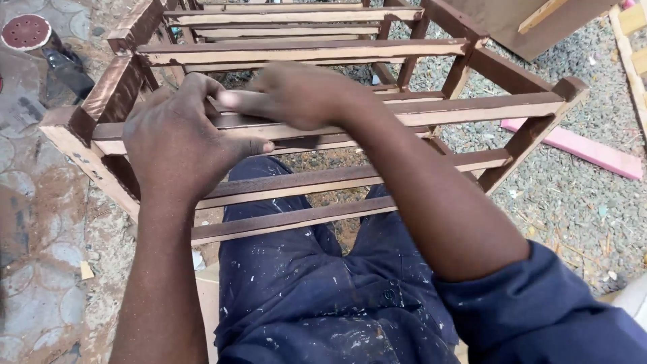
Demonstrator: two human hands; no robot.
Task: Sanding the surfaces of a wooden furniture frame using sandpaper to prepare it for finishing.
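Two hands on one brown slatted wooden frame

I see my left hand (176,141) curled over a slat of the frame (431,108), which lies across my lap, and my right hand (296,94) pressed on the same slat, grip unclear; one pink board (573,147) and one sanding disc (25,32) lie aside.

There is one view only, from a camera worn on the person's head. It looks steeply down and slightly forward, close over the forearms and the lap in dark blue overalls (317,296), which fill the lower half of the frame. A brown slatted wooden frame (431,108) crosses the middle and upper frame at near range. Gravel ground (573,202) shows at right, paving stones (27,222) at left.
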